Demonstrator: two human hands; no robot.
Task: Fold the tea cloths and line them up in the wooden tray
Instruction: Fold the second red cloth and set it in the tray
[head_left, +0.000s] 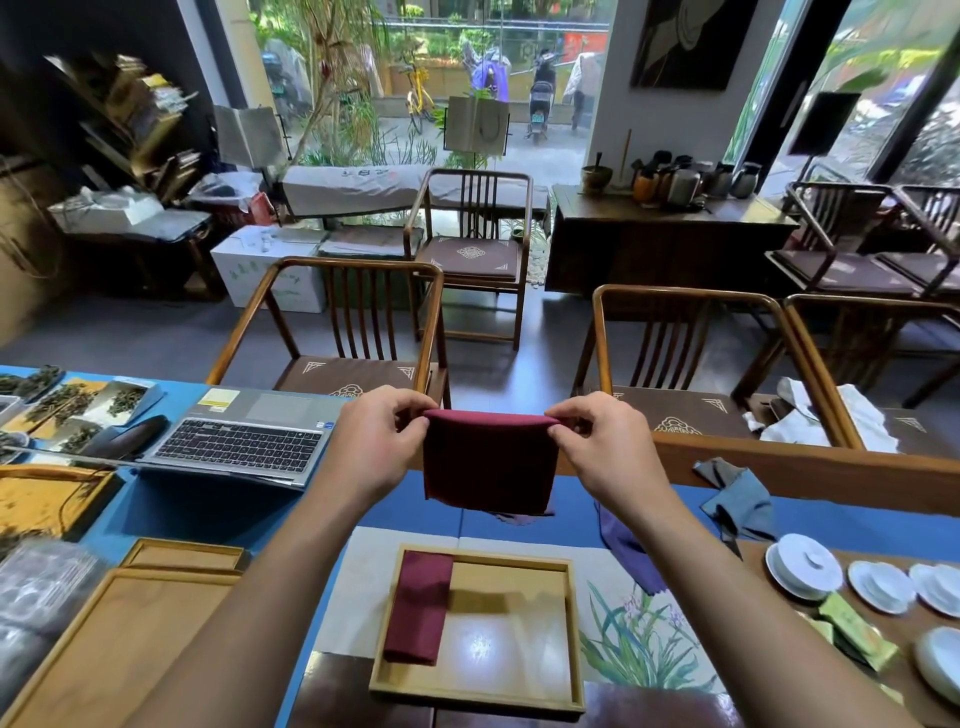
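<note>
I hold a dark red tea cloth (488, 462) in the air above the table, doubled over and hanging down. My left hand (376, 441) pinches its top left corner and my right hand (597, 441) pinches its top right corner. Below, near me, lies the wooden tray (571, 634). A folded dark red cloth (418, 608) lies lengthwise along the tray's left side. A purple cloth (631, 551) lies loose to the right of the tray, partly hidden by my right forearm. A crumpled blue-grey cloth (737, 501) lies further right.
An open laptop (244, 441) sits at the left on the blue table cover. Larger wooden trays (119, 623) lie at the near left. White lidded cups and saucers (852, 577) stand at the right. Wooden chairs (343, 332) face the table's far edge.
</note>
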